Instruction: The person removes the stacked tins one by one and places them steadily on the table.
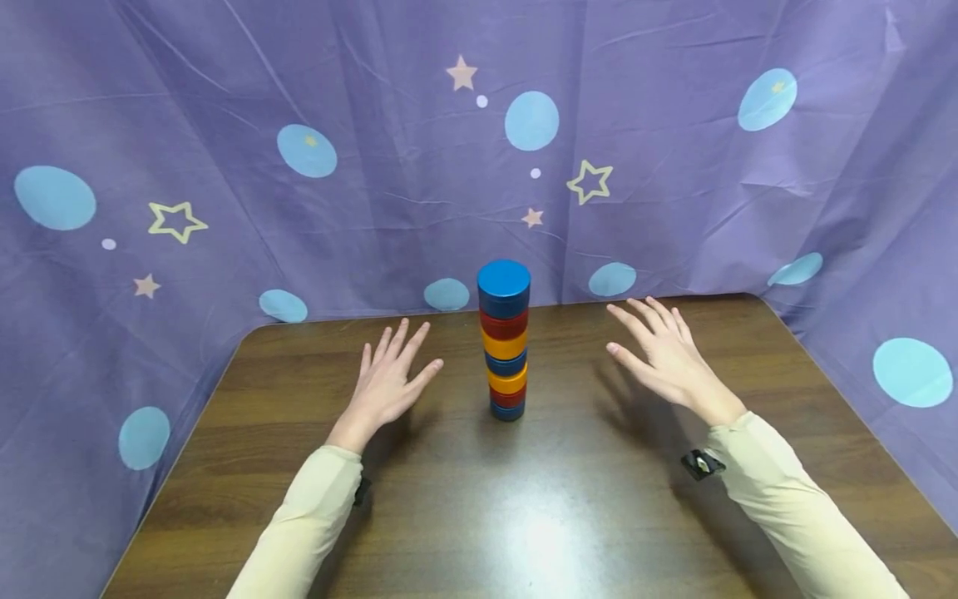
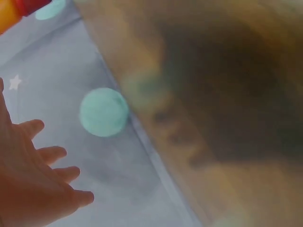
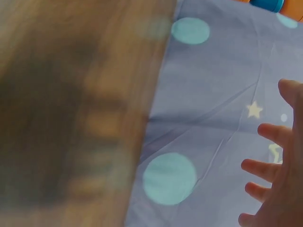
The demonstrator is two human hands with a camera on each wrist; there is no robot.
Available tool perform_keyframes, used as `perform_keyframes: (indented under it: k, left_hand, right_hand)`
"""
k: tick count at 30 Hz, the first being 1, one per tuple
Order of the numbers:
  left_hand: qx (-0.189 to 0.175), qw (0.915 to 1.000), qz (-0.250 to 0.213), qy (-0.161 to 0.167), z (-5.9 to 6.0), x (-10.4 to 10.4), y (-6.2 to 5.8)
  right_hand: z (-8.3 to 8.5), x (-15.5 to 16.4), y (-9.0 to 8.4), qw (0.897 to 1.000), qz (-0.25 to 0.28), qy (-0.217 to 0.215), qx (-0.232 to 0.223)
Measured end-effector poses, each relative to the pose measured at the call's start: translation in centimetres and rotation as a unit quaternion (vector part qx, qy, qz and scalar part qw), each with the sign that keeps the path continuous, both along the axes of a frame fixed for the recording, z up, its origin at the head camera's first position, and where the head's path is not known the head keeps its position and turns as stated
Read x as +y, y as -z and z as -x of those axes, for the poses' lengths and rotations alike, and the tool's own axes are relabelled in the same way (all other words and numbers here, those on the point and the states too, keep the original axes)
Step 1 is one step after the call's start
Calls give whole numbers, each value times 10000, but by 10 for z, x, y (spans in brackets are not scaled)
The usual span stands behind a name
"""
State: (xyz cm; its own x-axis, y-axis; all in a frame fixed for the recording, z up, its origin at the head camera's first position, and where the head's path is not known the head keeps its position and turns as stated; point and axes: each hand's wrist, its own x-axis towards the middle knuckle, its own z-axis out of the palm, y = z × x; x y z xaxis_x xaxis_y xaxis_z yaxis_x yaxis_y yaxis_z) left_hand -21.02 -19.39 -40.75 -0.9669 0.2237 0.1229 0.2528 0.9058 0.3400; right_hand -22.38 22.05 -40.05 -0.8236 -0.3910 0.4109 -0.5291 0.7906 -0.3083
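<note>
At the far left, the purple cloth (image 1: 224, 100), printed with pale blue ovals and stars, drops beside the brown wooden table (image 1: 449, 499) and carries on behind it. Next comes your left sleeve (image 1: 307, 499), pale and reaching in from the lower edge, with a small black object (image 1: 362, 491) partly showing at its cuff. Your left hand (image 1: 385, 387) is over the table, palm down, fingers extended and spread, thumb pointing towards the middle; it holds nothing and is apart from the stack. Between your two hands, near the middle of the table, the stack (image 1: 506, 343) of round pieces stands upright, its bands running blue, red, yellow, blue, yellow, red and blue from top to bottom. Your hands are well apart from each other, one on either side of it. Your right hand (image 1: 669, 358) also has its fingers spread and nothing in its grasp, its thumb turned towards the stack without touching it; its shadow falls on the wood below. Just beyond that wrist you have another black object (image 1: 702, 464), beside the cuff of your pale right sleeve (image 1: 786, 499).
</note>
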Motion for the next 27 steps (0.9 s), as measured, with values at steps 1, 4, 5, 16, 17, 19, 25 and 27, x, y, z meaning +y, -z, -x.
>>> perform_keyframes:
  k: [1, 4, 5, 16, 17, 19, 25, 27]
  left_hand:
    - [17, 10000, -35, 52, 1, 3, -2]
    - [51, 9995, -196, 224, 2, 11, -10]
    - [69, 9992, -261, 280, 2, 14, -13]
    - [134, 9904, -1016, 929, 3, 30, -41]
    - [125, 9887, -1112, 995, 3, 31, -43]
    - [120, 9849, -1299, 1142, 3, 33, -46]
    - [119, 9689, -1832, 1657, 2, 39, -58]
    - [152, 9634, -1978, 1805, 3, 41, -62]
  right_hand:
    - [0, -2, -2, 9999, 40, -75, 56]
    - [1, -9, -9, 9993, 128, -253, 243]
    - [1, -11, -11, 9990, 163, -309, 291]
    - [4, -33, -31, 9929, 531, -802, 696]
    - [4, -35, -33, 9923, 554, -835, 721]
    - [5, -38, -36, 9909, 617, -913, 771]
    - [7, -49, -45, 9860, 879, -1152, 823]
    - [7, -53, -48, 9844, 961, -1219, 828]
